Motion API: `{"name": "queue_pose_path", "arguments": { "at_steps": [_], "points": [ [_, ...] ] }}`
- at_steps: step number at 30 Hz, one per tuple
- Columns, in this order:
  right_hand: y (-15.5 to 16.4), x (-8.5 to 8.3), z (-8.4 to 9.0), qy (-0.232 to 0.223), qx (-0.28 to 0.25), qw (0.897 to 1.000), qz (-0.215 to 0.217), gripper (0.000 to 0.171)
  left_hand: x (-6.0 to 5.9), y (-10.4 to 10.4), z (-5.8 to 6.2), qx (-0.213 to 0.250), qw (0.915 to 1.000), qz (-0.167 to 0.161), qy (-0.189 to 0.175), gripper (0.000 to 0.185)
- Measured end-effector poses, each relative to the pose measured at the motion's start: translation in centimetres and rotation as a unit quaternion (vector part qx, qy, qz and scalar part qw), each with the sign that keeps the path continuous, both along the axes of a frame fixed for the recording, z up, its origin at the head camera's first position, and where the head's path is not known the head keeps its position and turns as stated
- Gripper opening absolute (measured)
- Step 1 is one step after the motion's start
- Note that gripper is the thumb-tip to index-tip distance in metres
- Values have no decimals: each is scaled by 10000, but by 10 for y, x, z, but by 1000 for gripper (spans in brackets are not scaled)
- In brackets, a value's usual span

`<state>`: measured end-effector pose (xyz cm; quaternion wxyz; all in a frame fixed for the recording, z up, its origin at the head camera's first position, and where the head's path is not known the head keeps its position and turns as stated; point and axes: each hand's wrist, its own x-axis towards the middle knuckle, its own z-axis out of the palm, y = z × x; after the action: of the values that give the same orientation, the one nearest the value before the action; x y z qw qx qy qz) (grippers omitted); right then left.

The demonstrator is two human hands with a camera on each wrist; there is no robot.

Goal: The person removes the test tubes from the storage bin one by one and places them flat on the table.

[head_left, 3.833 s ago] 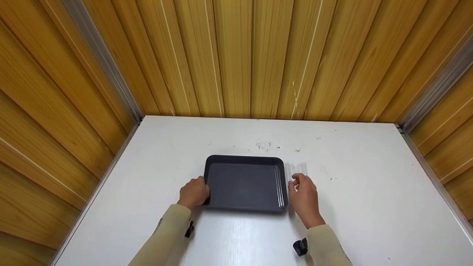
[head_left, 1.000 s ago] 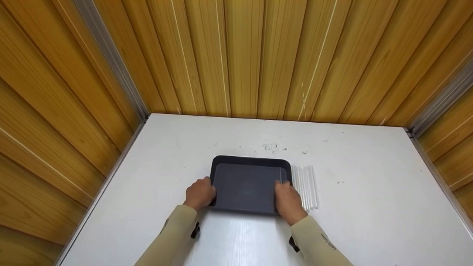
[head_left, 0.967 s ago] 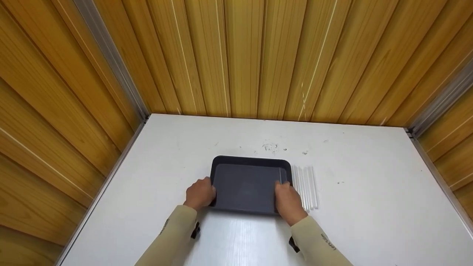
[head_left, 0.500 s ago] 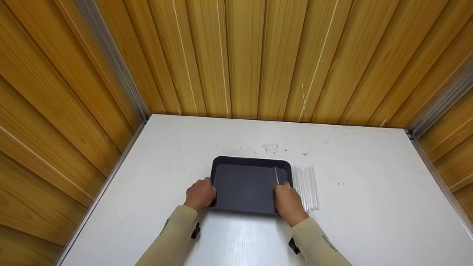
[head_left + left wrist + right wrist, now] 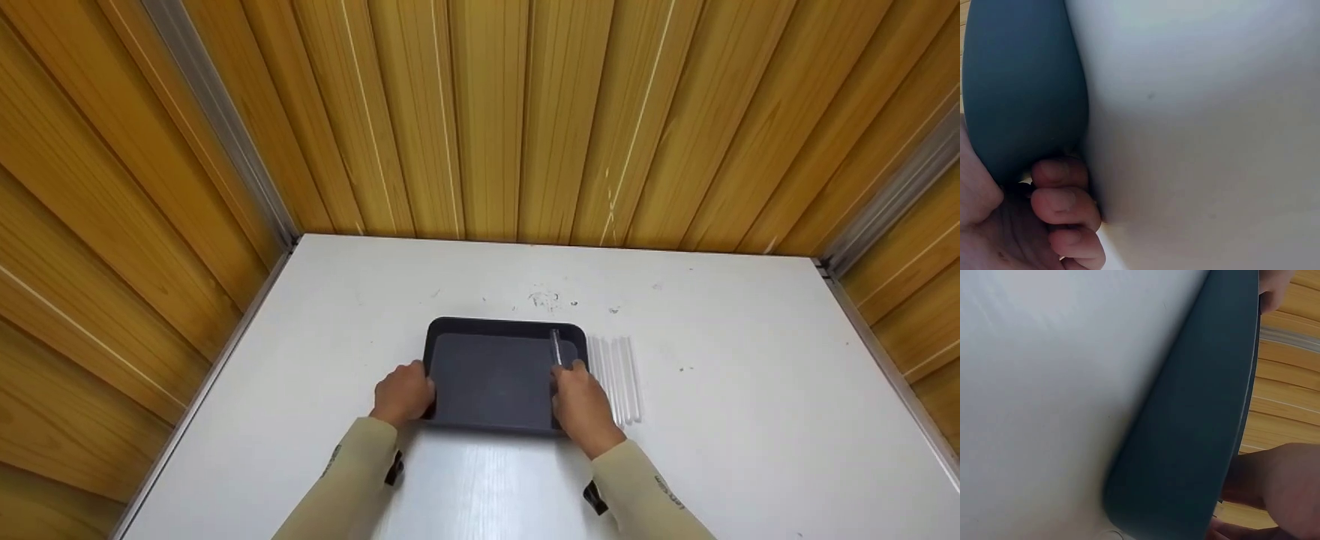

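Note:
A dark grey rectangular tray (image 5: 491, 382) is in the middle of the white table in the head view. My left hand (image 5: 403, 391) grips its left rim, the thumb over the inside and the fingers curled beneath, as the left wrist view shows. My right hand (image 5: 583, 405) holds the right rim near the front corner, its thumb reaching inside. Beyond that thumb shows the far end of clear tubes (image 5: 556, 346) in the tray; the rest is hidden by the hand. The tray's front wall (image 5: 1185, 405) fills much of the right wrist view.
Several clear tubes (image 5: 616, 379) lie side by side on the table (image 5: 735, 420), just right of the tray and close to my right hand. Wood-patterned panels (image 5: 487, 120) stand behind the table and on both sides, with metal posts at the corners.
My right hand has moved from the tubes on the table to the tray's right rim. Over the last second, the tubes inside have shifted left. My left hand has kept its grip.

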<state>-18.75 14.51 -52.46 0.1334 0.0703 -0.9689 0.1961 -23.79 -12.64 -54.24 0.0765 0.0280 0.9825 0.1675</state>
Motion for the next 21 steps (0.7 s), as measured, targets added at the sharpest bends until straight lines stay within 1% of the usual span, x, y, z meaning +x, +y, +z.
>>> {"name": "queue_pose_path", "arguments": {
  "at_steps": [4, 10, 13, 17, 21],
  "points": [
    [0, 1, 2, -18, -56, 10000, -8, 29, -1, 0, 0, -34, 10000, 0, -19, 25],
    [2, 4, 4, 50, -72, 10000, -42, 32, 0, -1, 0, 22, 10000, 27, 51, 25],
    [3, 6, 7, -69, -99, 9999, -115, 34, 1, -1, 0, 21, 9999, -28, 134, 25],
    [5, 7, 8, -109, -134, 9997, -196, 36, 2, -2, -1, 6, 9997, -83, 213, 24],
    [7, 7, 8, 84, -238, 9993, -279, 35, 1, -1, 0, 20, 9998, -76, 193, 25]
  ]
}}
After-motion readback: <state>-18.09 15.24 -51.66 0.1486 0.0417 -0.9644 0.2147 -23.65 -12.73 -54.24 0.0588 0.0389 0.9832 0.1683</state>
